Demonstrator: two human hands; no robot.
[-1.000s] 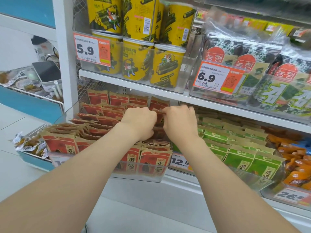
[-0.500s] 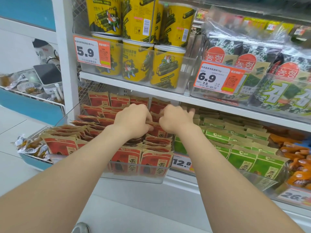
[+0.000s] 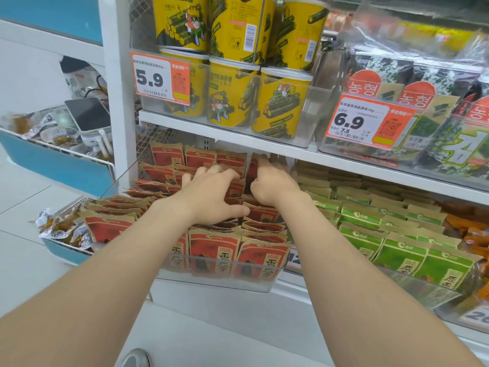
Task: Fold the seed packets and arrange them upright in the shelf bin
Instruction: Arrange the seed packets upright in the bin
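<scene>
Red and kraft seed packets (image 3: pixel 214 252) fill a clear shelf bin (image 3: pixel 211 283) on the lower shelf; the front rows stand upright and the left rows lean back. My left hand (image 3: pixel 211 193) lies on the middle rows with fingers spread and thumb out, pressing the packet tops. Just to its right, my right hand (image 3: pixel 271 182) reaches to the back row. Its blurred fingers go behind a red seed packet (image 3: pixel 252 169) with the thumb in front, so it seems to pinch it.
Green seed packets (image 3: pixel 397 256) stand in the neighbouring bin on the right, orange snacks (image 3: pixel 473 234) beyond. The upper shelf (image 3: pixel 238 136) carries yellow seaweed tubs (image 3: pixel 280 102) and hangs low over the back row. A white upright (image 3: pixel 116 88) bounds the left, beside a blue basket (image 3: pixel 60 250).
Both hands were pinching one packet together in the middle. The left hand has since let go and spread flat over the rows, while the right hand has moved toward the back row.
</scene>
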